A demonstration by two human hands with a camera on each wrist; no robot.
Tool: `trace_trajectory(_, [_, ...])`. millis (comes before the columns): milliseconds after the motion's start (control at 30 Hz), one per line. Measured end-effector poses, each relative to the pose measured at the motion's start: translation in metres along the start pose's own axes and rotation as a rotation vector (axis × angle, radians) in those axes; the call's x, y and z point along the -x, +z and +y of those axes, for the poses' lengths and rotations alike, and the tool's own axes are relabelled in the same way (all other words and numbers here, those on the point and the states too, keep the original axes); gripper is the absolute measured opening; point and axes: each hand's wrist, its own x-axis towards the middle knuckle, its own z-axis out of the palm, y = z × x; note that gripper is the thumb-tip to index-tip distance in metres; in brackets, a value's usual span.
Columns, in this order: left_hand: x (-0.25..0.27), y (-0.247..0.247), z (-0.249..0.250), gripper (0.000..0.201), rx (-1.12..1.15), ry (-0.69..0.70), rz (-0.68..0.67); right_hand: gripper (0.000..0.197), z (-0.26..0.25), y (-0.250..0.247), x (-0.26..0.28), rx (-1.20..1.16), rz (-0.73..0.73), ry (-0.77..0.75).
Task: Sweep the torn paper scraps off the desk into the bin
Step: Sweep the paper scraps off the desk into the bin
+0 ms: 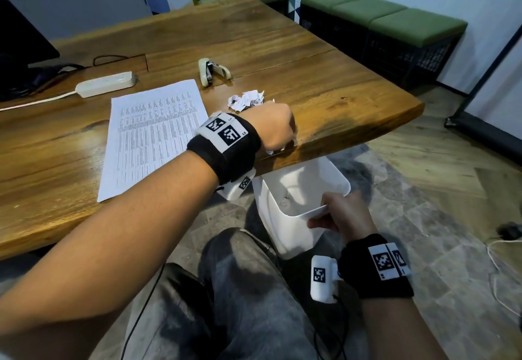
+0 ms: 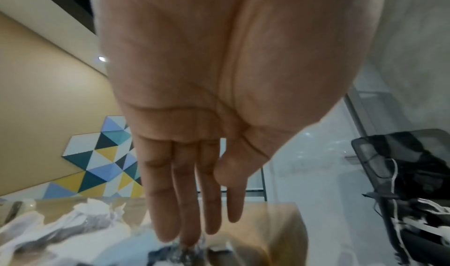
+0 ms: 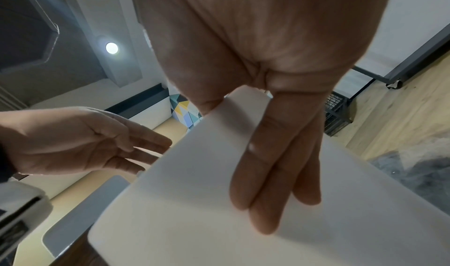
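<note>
A small heap of torn paper scraps (image 1: 246, 100) lies on the wooden desk (image 1: 324, 91) near its right front edge, and shows blurred in the left wrist view (image 2: 80, 218). My left hand (image 1: 286, 145) stands just in front of the heap at the desk edge. Its fingers (image 2: 168, 212) are straight and together, with their tips down on the wood and a few scraps (image 1: 270, 151) under them. Below that edge is the white bin (image 1: 299, 190). My right hand (image 1: 324, 213) grips its near rim, fingers (image 3: 272, 174) on the outer wall (image 3: 194, 203) and thumb inside.
A printed sheet (image 1: 152, 136) lies left of my left wrist. Behind it are an opened stapler (image 1: 211, 71), a white power strip (image 1: 106, 84) and a dark monitor (image 1: 19, 37). Green-cushioned benches (image 1: 395, 18) line the far wall. My knees (image 1: 240, 289) are under the bin's near side.
</note>
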Motion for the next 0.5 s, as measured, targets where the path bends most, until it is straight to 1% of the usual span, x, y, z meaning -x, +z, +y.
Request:
trace_trajectory(100, [0.003,0.012,0.004,0.042,0.009,0.062,-0.004,0.06,0.001,0.003,0.0,0.007,-0.008,0.002])
trace_trajectory(167, [0.006,0.016,0.006,0.042,0.075,0.097,0.023,0.06,0.001,0.005,0.0,0.008,-0.01,0.003])
trace_trajectory(233, [0.007,0.011,0.003,0.044,0.171,0.09,0.064,0.061,0.001,0.007,0.0,-0.005,-0.009,0.004])
trace_trajectory(300, [0.006,0.0,-0.011,0.044,0.235,0.002,0.123,0.063,0.0,0.008,0.0,-0.012,-0.006,-0.005])
trace_trajectory(367, [0.005,-0.013,-0.028,0.042,0.158,-0.111,0.151,0.067,0.0,0.009,0.0,-0.022,-0.006,-0.008])
trace_trajectory(433, [0.004,-0.02,-0.047,0.045,0.068,-0.197,0.139,0.066,0.0,0.008,0.001,-0.023,-0.002,-0.01])
trace_trajectory(500, [0.008,-0.015,-0.051,0.041,0.023,-0.277,0.086,0.063,0.0,0.008,0.001,-0.027,0.003,-0.015])
